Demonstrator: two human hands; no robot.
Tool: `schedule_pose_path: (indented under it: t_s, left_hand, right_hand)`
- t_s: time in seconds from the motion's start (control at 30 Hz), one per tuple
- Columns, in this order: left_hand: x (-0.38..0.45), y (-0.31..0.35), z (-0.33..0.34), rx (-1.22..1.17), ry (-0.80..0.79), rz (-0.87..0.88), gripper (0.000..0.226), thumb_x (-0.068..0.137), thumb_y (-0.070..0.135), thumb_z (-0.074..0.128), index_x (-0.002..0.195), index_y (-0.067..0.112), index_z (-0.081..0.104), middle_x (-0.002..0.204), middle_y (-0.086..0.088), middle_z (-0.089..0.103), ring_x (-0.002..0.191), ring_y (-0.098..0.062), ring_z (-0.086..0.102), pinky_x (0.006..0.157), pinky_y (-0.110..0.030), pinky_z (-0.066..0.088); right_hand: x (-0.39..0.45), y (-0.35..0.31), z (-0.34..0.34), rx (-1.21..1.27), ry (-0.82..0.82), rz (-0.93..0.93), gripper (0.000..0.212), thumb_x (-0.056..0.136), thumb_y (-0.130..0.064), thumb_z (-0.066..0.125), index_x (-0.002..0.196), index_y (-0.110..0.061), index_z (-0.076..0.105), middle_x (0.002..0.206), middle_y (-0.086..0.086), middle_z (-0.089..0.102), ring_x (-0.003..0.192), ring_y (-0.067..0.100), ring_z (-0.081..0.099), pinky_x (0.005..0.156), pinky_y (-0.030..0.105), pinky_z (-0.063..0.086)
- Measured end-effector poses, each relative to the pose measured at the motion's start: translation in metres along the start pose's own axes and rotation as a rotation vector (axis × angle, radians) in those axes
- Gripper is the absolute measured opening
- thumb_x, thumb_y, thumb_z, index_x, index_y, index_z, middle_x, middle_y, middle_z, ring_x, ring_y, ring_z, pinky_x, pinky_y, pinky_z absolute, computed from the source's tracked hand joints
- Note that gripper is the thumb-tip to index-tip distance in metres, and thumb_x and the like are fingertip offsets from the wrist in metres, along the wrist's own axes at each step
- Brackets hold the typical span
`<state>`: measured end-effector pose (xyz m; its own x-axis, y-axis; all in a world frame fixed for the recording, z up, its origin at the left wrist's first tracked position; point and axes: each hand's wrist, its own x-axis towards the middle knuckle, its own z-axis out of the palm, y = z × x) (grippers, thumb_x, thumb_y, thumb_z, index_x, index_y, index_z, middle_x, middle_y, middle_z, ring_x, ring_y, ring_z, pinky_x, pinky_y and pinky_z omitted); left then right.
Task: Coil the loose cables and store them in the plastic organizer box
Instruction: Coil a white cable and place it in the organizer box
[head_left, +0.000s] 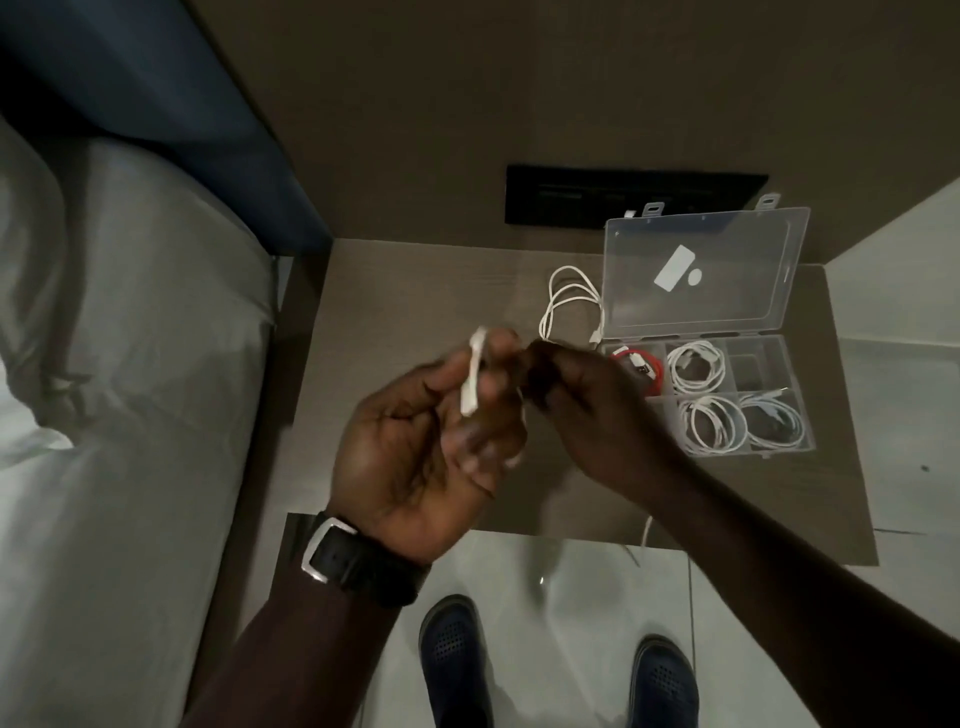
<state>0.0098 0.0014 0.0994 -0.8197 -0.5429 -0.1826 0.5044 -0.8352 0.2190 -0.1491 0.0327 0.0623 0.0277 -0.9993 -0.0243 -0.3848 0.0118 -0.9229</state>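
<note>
My left hand (436, 447) is raised over the bedside table, palm up, with a white cable (472, 374) pinched between thumb and fingers; its plug end sticks up. My right hand (587, 400) meets it from the right and pinches the same cable, whose tail (645, 535) hangs below the table's front edge. The clear plastic organizer box (748, 364) lies open at the right, lid (727, 270) leaning back. Its compartments hold a red cable (655, 371) and three coiled white cables (696, 366). One more white cable (571, 301) lies loose on the table, left of the lid.
The wooden bedside table (405, 291) has a black panel (623, 195) on the wall behind it. A bed with white sheets (130, 364) fills the left side. My two dark shoes (452, 654) stand on the pale tiled floor below.
</note>
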Motion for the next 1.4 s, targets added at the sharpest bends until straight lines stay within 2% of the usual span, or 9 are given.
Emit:
schedule_pose_path:
  t_s: [0.17, 0.23, 0.37, 0.53, 0.7, 0.87, 1.03, 1.27, 1.4]
  left_hand:
    - [0.011, 0.032, -0.01, 0.343, 0.293, 0.438, 0.026, 0.097, 0.01, 0.032, 0.097, 0.01, 0.058, 0.088, -0.003, 0.064, 0.074, -0.011, 0.061, 0.073, -0.022, 0.052]
    - [0.015, 0.026, -0.017, 0.67, 0.377, 0.452, 0.024, 0.099, 0.008, 0.034, 0.101, 0.003, 0.057, 0.095, -0.014, 0.067, 0.086, -0.022, 0.066, 0.082, -0.033, 0.056]
    - [0.016, -0.019, -0.014, 1.269, 0.368, 0.227, 0.029, 0.097, 0.012, 0.04, 0.094, -0.011, 0.057, 0.082, -0.027, 0.063, 0.073, -0.04, 0.059, 0.071, -0.049, 0.05]
    - [0.006, -0.029, 0.0, 0.769, 0.421, 0.017, 0.046, 0.1, 0.039, 0.04, 0.078, 0.005, 0.063, 0.054, -0.002, 0.039, 0.042, -0.013, 0.026, 0.046, -0.032, 0.016]
    - [0.01, -0.015, 0.019, 0.145, 0.158, 0.18, 0.027, 0.099, 0.02, 0.031, 0.093, 0.013, 0.057, 0.066, 0.007, 0.045, 0.052, -0.005, 0.042, 0.054, -0.019, 0.034]
    - [0.025, 0.0, 0.005, 0.61, 0.426, 0.463, 0.021, 0.1, 0.006, 0.034, 0.105, 0.003, 0.054, 0.087, -0.007, 0.058, 0.076, -0.017, 0.059, 0.074, -0.028, 0.051]
    - [0.018, -0.033, 0.002, 1.264, 0.361, 0.186, 0.033, 0.103, 0.015, 0.038, 0.088, -0.007, 0.057, 0.072, -0.014, 0.055, 0.06, -0.016, 0.05, 0.059, -0.025, 0.042]
    - [0.014, -0.034, 0.022, 0.301, 0.213, -0.077, 0.031, 0.098, 0.032, 0.04, 0.083, 0.012, 0.058, 0.059, 0.005, 0.037, 0.043, -0.006, 0.025, 0.043, -0.021, 0.024]
    - [0.022, -0.02, 0.02, 0.111, 0.191, 0.159, 0.028, 0.101, 0.025, 0.032, 0.087, 0.015, 0.055, 0.063, 0.008, 0.046, 0.048, -0.004, 0.037, 0.05, -0.016, 0.036]
  right_hand:
    - [-0.054, -0.01, 0.012, -0.012, -0.324, 0.136, 0.026, 0.104, -0.033, 0.042, 0.084, -0.022, 0.053, 0.066, -0.016, 0.058, 0.06, 0.0, 0.053, 0.061, 0.02, 0.043]
    - [-0.063, -0.019, -0.003, -0.19, -0.365, 0.064, 0.03, 0.102, -0.044, 0.037, 0.089, -0.021, 0.051, 0.065, -0.002, 0.055, 0.057, 0.011, 0.053, 0.06, 0.041, 0.046]
    - [-0.036, -0.037, -0.037, -0.329, -0.215, -0.123, 0.024, 0.099, -0.041, 0.042, 0.088, -0.026, 0.058, 0.071, -0.008, 0.059, 0.064, 0.006, 0.057, 0.06, 0.034, 0.046]
    - [0.006, -0.019, -0.061, -0.371, 0.104, -0.16, 0.024, 0.081, -0.046, 0.071, 0.079, -0.022, 0.072, 0.071, -0.011, 0.06, 0.068, 0.009, 0.058, 0.061, 0.032, 0.046]
    - [-0.015, -0.002, -0.015, -0.024, -0.029, 0.001, 0.017, 0.097, -0.022, 0.056, 0.094, -0.033, 0.068, 0.076, -0.013, 0.07, 0.074, 0.002, 0.065, 0.07, 0.031, 0.052]
    - [-0.056, -0.016, -0.007, -0.349, -0.2, -0.051, 0.031, 0.102, -0.046, 0.036, 0.102, -0.024, 0.058, 0.068, -0.002, 0.061, 0.06, 0.012, 0.059, 0.059, 0.036, 0.049]
    - [-0.033, -0.034, -0.054, -0.521, -0.12, -0.202, 0.021, 0.094, -0.045, 0.051, 0.092, -0.029, 0.064, 0.079, -0.013, 0.065, 0.075, 0.005, 0.059, 0.068, 0.019, 0.046]
    - [-0.001, 0.0, -0.059, -0.021, 0.037, -0.051, 0.01, 0.09, -0.022, 0.066, 0.09, -0.019, 0.075, 0.08, -0.006, 0.07, 0.077, 0.009, 0.065, 0.073, 0.029, 0.05]
    - [-0.035, 0.01, -0.025, 0.122, 0.008, 0.122, 0.018, 0.095, -0.025, 0.054, 0.088, -0.028, 0.07, 0.063, -0.008, 0.058, 0.061, 0.009, 0.054, 0.063, 0.031, 0.045]
